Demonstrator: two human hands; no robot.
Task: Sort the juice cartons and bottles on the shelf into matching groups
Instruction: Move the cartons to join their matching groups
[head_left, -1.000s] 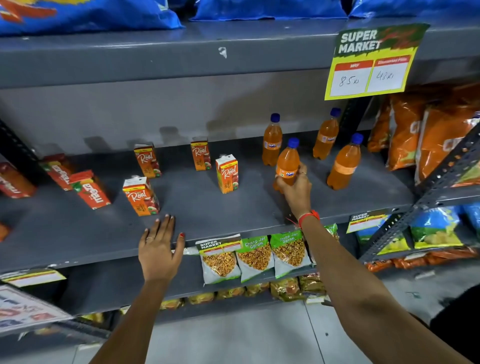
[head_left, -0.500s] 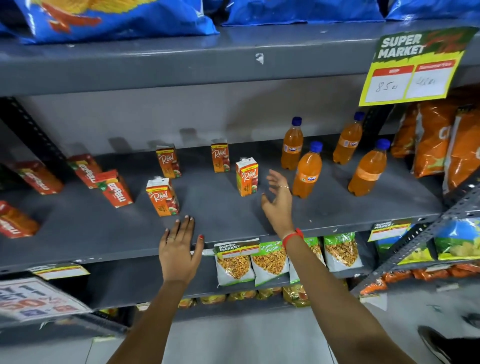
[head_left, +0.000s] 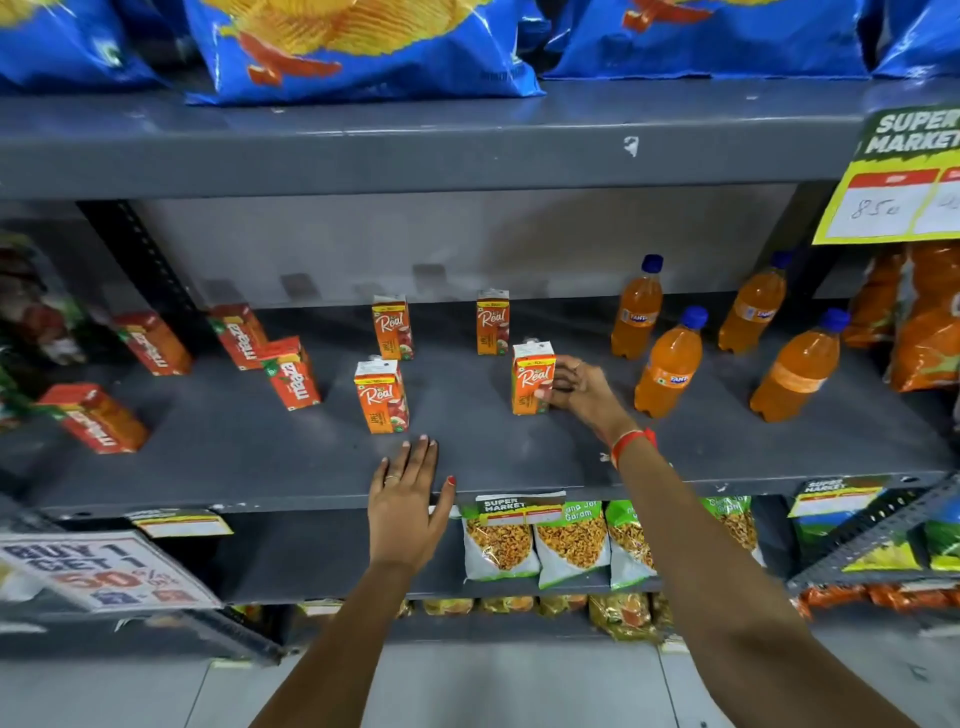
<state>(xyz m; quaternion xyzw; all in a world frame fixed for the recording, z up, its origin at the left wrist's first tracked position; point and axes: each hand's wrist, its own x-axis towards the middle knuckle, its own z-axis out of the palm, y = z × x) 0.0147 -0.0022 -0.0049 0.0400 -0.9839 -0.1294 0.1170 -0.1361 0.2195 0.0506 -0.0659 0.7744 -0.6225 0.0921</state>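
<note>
Now the right hand (head_left: 574, 389) clasps the nearest Real carton (head_left: 531, 385); next, it needs sliding toward its matching cartons; left hand (head_left: 408, 501) rests spread.

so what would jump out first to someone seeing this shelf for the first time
Probably the right hand, its grip closing around an upright orange Real juice carton mid-shelf, while the left hand lies flat on the grey metal shelf's front edge. Next, four orange soda bottles with blue caps standing at the right, and glossy blue chip bags along the shelf above.
</note>
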